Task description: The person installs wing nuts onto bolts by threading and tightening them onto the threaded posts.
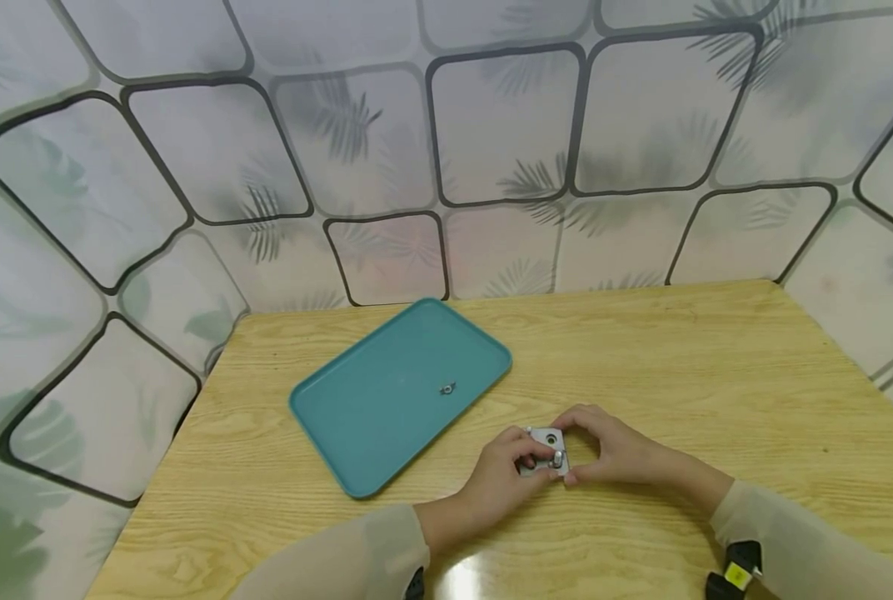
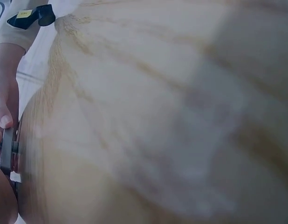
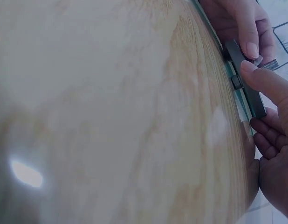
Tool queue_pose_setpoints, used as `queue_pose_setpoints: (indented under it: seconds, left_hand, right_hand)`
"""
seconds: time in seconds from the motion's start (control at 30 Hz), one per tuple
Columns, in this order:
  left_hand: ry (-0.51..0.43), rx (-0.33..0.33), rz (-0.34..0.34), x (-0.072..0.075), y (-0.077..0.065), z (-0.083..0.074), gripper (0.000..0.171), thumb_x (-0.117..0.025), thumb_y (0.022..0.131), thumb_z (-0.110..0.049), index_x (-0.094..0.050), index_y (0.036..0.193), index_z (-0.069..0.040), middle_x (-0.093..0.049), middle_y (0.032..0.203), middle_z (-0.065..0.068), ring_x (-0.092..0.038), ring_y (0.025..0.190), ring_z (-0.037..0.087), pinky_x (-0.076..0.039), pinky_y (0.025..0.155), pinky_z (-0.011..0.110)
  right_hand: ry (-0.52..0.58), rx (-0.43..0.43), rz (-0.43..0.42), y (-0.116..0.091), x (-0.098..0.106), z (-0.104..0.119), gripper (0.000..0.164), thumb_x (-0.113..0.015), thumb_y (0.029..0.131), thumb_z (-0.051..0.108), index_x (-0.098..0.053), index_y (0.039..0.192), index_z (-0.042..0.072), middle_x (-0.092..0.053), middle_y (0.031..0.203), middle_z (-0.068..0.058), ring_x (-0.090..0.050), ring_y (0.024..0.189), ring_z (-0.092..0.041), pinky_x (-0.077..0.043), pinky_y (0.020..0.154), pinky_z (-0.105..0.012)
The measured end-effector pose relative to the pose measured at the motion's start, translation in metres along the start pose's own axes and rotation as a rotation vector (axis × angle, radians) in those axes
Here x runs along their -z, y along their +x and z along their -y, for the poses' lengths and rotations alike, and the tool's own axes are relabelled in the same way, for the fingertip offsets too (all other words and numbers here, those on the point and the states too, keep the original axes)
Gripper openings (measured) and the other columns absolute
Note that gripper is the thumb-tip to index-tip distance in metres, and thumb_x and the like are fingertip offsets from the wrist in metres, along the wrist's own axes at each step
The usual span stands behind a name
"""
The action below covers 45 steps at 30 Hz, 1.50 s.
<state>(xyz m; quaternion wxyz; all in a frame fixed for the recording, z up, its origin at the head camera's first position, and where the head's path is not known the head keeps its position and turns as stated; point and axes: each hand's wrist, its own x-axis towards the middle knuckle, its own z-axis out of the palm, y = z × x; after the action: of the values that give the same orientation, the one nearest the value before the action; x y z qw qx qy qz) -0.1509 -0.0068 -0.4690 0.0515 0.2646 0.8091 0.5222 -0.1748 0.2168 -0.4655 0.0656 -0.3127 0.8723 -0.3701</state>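
Note:
Both hands meet at a small square metal plate (image 1: 550, 435), which has a round hole and a short silver bolt (image 1: 557, 459) standing up from its face. My right hand (image 1: 617, 450) grips the plate by its edges, thumb at the near corner and fingers at the far side. Curled over the plate's left part, my left hand (image 1: 501, 472) holds it, with fingertips close to the bolt. In the right wrist view the plate (image 3: 246, 81) shows edge-on as a thick dark slab, with a threaded bolt (image 3: 270, 65) sticking out beside the fingertips.
A teal tray (image 1: 371, 417) lies slanted on the wooden table (image 1: 679, 358), left of the hands. On it sits a small silver part (image 1: 447, 388) like a wing nut. Patterned curtains (image 1: 506, 133) rise behind the table. Black wrist devices (image 1: 735, 571) are strapped over the sleeves.

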Motion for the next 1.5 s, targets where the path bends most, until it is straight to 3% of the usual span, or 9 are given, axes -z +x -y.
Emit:
queue_pose_setpoints:
  seconds: [0.43,0.67,0.9,1.1,1.3,1.5]
  left_hand:
    - [-0.053,0.016,-0.053,-0.0003,-0.0003,0.0035,0.005,-0.065,0.086,-0.008,-0.063,0.089,-0.009,-0.057,0.081,-0.002,-0.047,0.070,-0.002,-0.040,0.061,0.014]
    - [-0.043,0.000,-0.057,0.0001,0.0009,0.0044,0.004,-0.064,0.085,-0.005,-0.065,0.085,-0.009,-0.056,0.079,0.000,-0.046,0.068,-0.001,-0.040,0.061,0.014]
    - [-0.050,0.003,-0.028,0.0011,0.0000,0.0034,0.007,-0.070,0.085,-0.010,-0.069,0.091,-0.011,-0.058,0.084,0.001,-0.048,0.072,0.001,-0.042,0.061,0.014]
    - [-0.021,0.007,0.001,0.0002,-0.0005,0.0008,0.023,-0.077,0.080,-0.023,-0.070,0.098,-0.012,-0.055,0.089,-0.001,-0.047,0.080,0.000,-0.045,0.071,0.015]
    - [0.013,-0.004,0.013,0.0006,-0.0010,-0.0019,0.019,-0.073,0.084,-0.019,-0.069,0.099,-0.007,-0.054,0.090,0.000,-0.046,0.079,0.000,-0.044,0.072,0.015]
    - [-0.028,0.020,-0.013,0.0001,-0.0017,0.0011,0.012,-0.069,0.087,-0.012,-0.065,0.098,-0.009,-0.056,0.088,0.000,-0.048,0.075,0.000,-0.041,0.065,0.014]
  right_hand:
    - [-0.004,0.018,-0.018,-0.0004,-0.0014,-0.0026,0.056,-0.081,0.072,0.039,-0.055,0.118,0.020,-0.056,0.119,0.005,-0.045,0.110,-0.010,-0.039,0.093,-0.032]
    - [-0.010,0.016,-0.030,0.0012,-0.0016,-0.0025,0.055,-0.082,0.071,0.039,-0.056,0.116,0.020,-0.056,0.117,0.006,-0.046,0.109,-0.009,-0.040,0.092,-0.032]
    - [-0.003,0.014,-0.023,0.0010,-0.0008,-0.0023,0.055,-0.081,0.072,0.039,-0.056,0.117,0.019,-0.056,0.117,0.006,-0.046,0.109,-0.009,-0.040,0.092,-0.032]
    - [-0.003,0.026,-0.024,0.0012,-0.0009,-0.0034,0.052,-0.081,0.074,0.036,-0.057,0.116,0.019,-0.057,0.117,0.007,-0.046,0.108,-0.009,-0.040,0.092,-0.033]
    - [-0.001,0.016,-0.021,0.0010,-0.0010,-0.0027,0.053,-0.081,0.073,0.038,-0.057,0.116,0.019,-0.056,0.117,0.006,-0.046,0.108,-0.009,-0.040,0.092,-0.033]
    - [0.003,0.014,-0.021,0.0006,-0.0007,-0.0006,0.055,-0.082,0.072,0.036,-0.057,0.117,0.017,-0.057,0.117,0.005,-0.046,0.109,-0.010,-0.040,0.092,-0.033]
